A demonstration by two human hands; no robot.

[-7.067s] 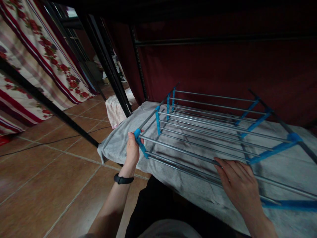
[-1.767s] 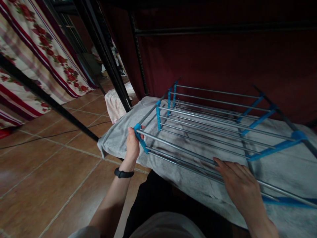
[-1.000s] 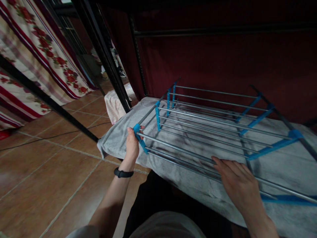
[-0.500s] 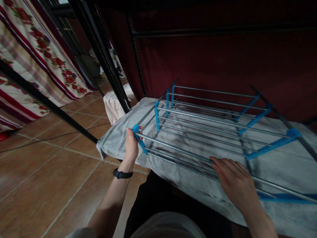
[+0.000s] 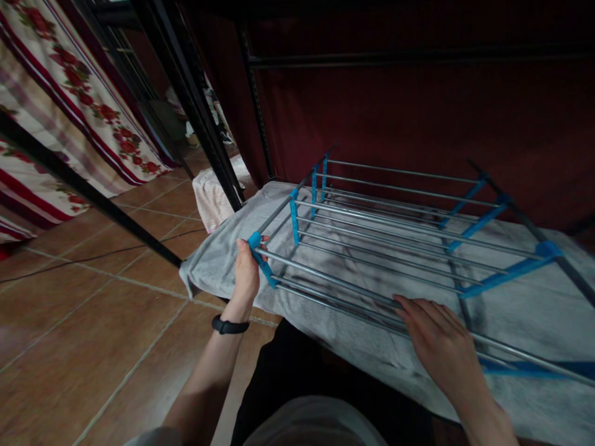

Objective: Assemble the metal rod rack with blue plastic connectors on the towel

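Note:
A folded metal drying rack (image 5: pixel 395 223) with grey rods and blue plastic joints lies flat on a grey towel (image 5: pixel 218 263) spread over a low surface. My left hand (image 5: pixel 245 272), with a black band on the wrist, grips the rack's near left corner at a blue joint. My right hand (image 5: pixel 444 347) rests palm down on the nearest rods, fingers spread over them, right of centre.
A dark red cloth wall (image 5: pixel 418 118) closes the back. Black metal frame posts (image 5: pixel 204 124) rise at the left. A flowered striped fabric (image 5: pixel 69 105) hangs far left. A pale folded cloth (image 5: pixel 211 195) lies on the brown tiled floor (image 5: pixel 83 328).
Almost nothing has changed; both hands keep their places on the rack, and the view has drifted slightly.

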